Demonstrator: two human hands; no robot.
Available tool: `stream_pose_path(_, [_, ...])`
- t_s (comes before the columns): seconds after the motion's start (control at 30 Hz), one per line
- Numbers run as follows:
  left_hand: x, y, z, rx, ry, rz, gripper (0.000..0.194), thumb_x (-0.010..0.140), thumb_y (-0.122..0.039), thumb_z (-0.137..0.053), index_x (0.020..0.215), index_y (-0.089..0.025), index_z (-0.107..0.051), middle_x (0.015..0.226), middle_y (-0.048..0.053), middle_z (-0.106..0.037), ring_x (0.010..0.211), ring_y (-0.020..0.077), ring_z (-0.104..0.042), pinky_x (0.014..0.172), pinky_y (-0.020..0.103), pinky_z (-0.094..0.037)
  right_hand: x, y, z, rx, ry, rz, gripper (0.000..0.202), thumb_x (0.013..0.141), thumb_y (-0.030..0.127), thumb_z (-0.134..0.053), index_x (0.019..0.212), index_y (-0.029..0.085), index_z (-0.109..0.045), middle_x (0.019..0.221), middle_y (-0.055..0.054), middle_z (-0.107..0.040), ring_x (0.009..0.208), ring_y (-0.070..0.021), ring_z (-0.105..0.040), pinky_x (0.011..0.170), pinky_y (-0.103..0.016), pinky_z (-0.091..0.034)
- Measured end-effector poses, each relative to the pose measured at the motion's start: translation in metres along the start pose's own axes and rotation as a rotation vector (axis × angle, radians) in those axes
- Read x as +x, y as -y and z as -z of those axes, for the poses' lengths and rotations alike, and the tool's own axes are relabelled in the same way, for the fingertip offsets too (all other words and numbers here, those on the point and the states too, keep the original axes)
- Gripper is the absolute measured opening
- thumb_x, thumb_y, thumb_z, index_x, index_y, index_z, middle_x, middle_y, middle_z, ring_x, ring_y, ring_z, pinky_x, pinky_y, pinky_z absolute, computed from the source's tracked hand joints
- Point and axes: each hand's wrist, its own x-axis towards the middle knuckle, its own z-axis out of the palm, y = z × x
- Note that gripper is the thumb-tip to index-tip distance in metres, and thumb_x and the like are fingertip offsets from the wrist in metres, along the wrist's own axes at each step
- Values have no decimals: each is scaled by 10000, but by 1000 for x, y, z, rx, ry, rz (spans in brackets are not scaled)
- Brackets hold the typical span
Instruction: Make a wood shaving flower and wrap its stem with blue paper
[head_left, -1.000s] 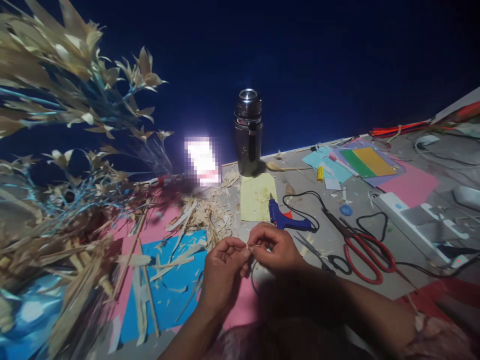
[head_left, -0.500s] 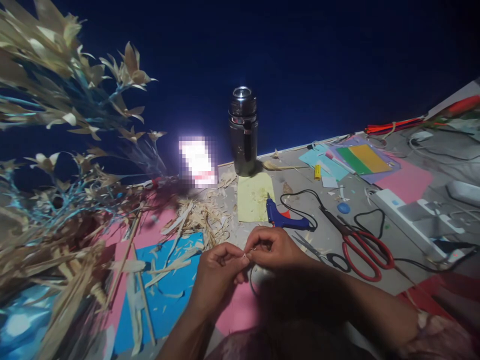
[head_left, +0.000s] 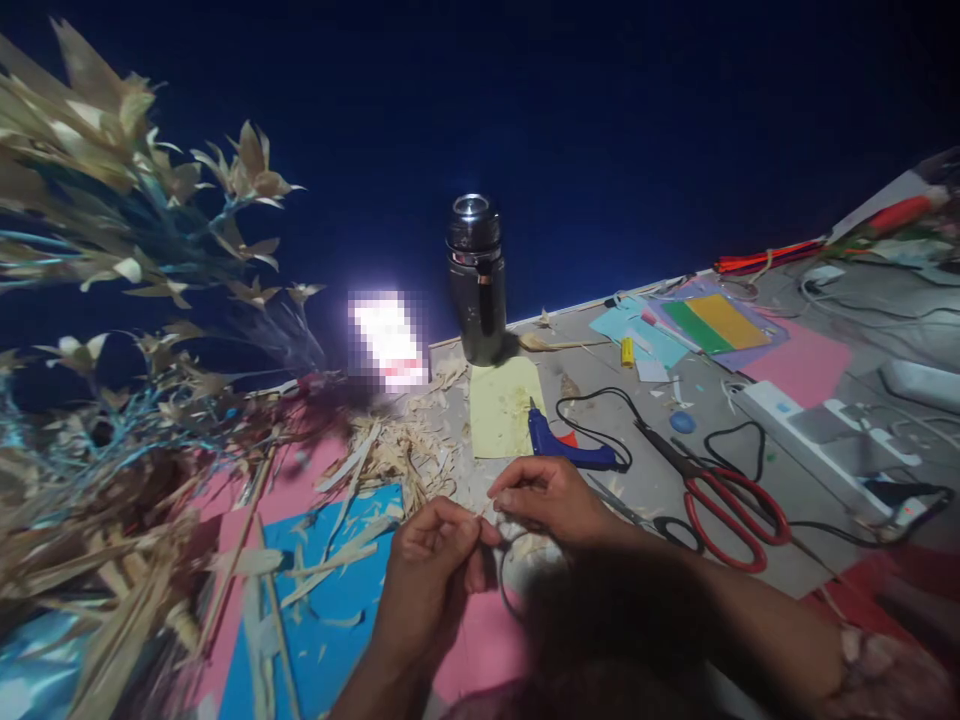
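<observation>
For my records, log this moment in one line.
left hand: fingers pinched | right hand: fingers pinched | held contents: unclear | blue plastic glue gun: lying beyond

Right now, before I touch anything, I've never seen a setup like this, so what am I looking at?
There's no machine: these are a person's bare hands, seen by a camera worn on the head, looking forward and down. The left hand and right hand nearly meet, seeming to pinch a tiny pale piece, too small to identify. On the grey surface lie a blue glue gun, red-handled scissors, a white power strip, coloured sheets and pale shavings. A dark flask stands at the back, with pale artificial-looking flowers at left.
</observation>
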Motion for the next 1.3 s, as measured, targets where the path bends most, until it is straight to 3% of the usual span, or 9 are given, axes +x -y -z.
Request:
stream_pose_path(0.13, [0, -2, -4, -31, -44, 36, 263, 750, -333, -874, 728, -160, -678, 607, -17, -674, 412, 54, -431, 485, 224, -421, -5, 2, -2, -3, 23, 6, 288, 741, 292, -811, 981, 150, -739, 848, -39, -708, 574, -76, -495, 529, -205, -383])
stream_pose_path(0.23, [0, -3, -8, -39, -85, 68, 316, 697, -344, -911, 689, -156, -657, 524, -53, -566, 435, 51, -397, 477, 196, -364, -8, -2, -5, -126, 59, 132, 416, 701, 228, -835, 1105, 190, -742, 993, -50, -712, 582, -66, -494, 510, -189, -379])
stream_pose_path(0.43, [-3, 1, -3, -69, -85, 134, 329, 682, -314, -919, 653, -155, -633, 438, -89, -425, 439, 43, -291, 497, 196, -280, -3, -17, -5, -470, 33, 630, 145, 866, 299, -785, 953, 189, -822, 791, -63, -731, 670, -151, -637, 601, -246, -504])
stream_pose_path(0.57, [-2, 3, -1, -94, -42, 138, 289, 720, -332, -887, 664, -158, -663, 406, -83, -405, 448, 59, -278, 522, 222, -298, -1, -18, -3, -526, 17, 727, 110, 914, 235, -718, 921, 180, -812, 782, -74, -754, 706, -164, -693, 648, -251, -548])
stream_pose_path(0.77, [-2, 1, -2, -85, -72, 119, 279, 715, -329, -891, 678, -168, -666, 414, -84, -401, 462, 69, -291, 535, 231, -320, -3, -12, -4, -555, -68, 636, 99, 808, 149, -686, 803, 175, -782, 688, -29, -685, 553, -110, -555, 508, -213, -425])
stream_pose_path(0.93, [-1, 0, -1, -82, -88, 99, 267, 739, -327, -871, 687, -169, -662, 426, -82, -403, 464, 72, -287, 531, 234, -328, -8, -1, -2, -312, -7, 246, 279, 761, 266, -750, 1019, 160, -771, 789, -27, -691, 568, -99, -515, 505, -208, -405])
stream_pose_path(1.0, [0, 0, -1, -89, -89, 90, 254, 754, -322, -859, 697, -170, -665, 424, -82, -400, 464, 75, -290, 528, 232, -328, -8, 5, -1, -252, -18, 135, 279, 755, 280, -750, 1001, 150, -763, 751, -12, -665, 566, -97, -502, 506, -208, -390])
stream_pose_path(1.17, [0, 0, -1, -68, -60, 108, 241, 768, -320, -849, 707, -159, -681, 429, -78, -404, 453, 71, -309, 512, 226, -341, -7, 14, -1, -261, -53, 121, 115, 783, 264, -702, 801, 156, -734, 649, 17, -606, 585, -109, -513, 552, -226, -402])
stream_pose_path(1.3, [0, -1, -1, 28, -114, -25, 321, 809, -448, -799, 947, -159, -777, 652, 9, -651, 525, 100, -503, 527, 236, -430, -8, 14, 0, -402, -56, 230, 109, 817, 239, -660, 776, 164, -728, 673, 5, -633, 629, -122, -545, 592, -233, -414])
